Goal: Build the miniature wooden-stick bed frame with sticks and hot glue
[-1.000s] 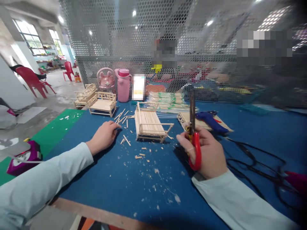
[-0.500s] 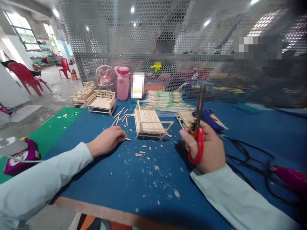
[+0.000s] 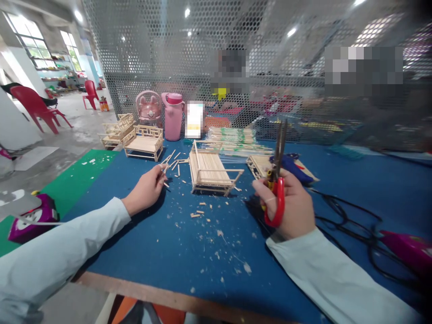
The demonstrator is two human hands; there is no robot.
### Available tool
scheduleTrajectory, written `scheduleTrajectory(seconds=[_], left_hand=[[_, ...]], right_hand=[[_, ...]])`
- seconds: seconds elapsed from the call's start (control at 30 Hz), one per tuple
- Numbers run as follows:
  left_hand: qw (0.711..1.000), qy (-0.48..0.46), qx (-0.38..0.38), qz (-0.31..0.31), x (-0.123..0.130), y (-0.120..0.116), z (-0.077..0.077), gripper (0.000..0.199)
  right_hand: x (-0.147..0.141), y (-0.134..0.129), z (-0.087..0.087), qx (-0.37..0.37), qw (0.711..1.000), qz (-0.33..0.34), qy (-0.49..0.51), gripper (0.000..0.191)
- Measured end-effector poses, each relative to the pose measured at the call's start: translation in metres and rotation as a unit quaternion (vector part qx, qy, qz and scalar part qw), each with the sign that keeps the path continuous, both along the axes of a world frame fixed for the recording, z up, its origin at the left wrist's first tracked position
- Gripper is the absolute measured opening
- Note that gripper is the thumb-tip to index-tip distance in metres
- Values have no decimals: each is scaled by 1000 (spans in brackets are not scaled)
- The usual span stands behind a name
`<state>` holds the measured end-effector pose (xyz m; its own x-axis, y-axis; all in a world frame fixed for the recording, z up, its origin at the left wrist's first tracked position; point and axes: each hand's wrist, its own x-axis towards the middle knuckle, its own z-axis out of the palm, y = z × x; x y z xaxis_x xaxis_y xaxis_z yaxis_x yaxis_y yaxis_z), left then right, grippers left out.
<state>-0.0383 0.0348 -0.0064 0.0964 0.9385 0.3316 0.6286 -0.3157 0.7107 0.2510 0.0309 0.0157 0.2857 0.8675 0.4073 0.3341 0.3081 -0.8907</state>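
Note:
My left hand [image 3: 146, 189] is pinched on a short wooden stick [image 3: 166, 185] whose end pokes out below the fingertips, beside a loose pile of cut sticks [image 3: 176, 161]. In my right hand [image 3: 293, 207] is a pair of scissors [image 3: 280, 198] with red handles, blades pointing up and nearly together. Between the hands stands a small bench frame [image 3: 211, 168] built of thin wooden sticks, with a slatted seat and a rail. Small offcuts [image 3: 197, 214] lie in front of it.
Finished miniature benches [image 3: 143, 141] stand at the back left near a pink bottle [image 3: 173, 119] and a lit phone screen [image 3: 195, 119]. Bundled sticks [image 3: 232, 140] lie behind the bench frame. Black cables [image 3: 340, 220] run across the right; a perforated metal screen [image 3: 151, 54] closes the back.
My left hand has moved back and slightly left to the pile of cut sticks. My right hand stays almost still with the scissors.

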Motion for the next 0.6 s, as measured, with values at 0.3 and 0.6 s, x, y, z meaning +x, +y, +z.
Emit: scheduleTrajectory(seconds=[0.3,0.6], left_hand=[[899,-386,-208,-18,9,-4,12,22],[889,-382,-220,-123,14,-17,14,6]], right_hand=[[13,2,19,17,999,-45,-20,46],[83,-21,20,-130,950,-7,-284,42]])
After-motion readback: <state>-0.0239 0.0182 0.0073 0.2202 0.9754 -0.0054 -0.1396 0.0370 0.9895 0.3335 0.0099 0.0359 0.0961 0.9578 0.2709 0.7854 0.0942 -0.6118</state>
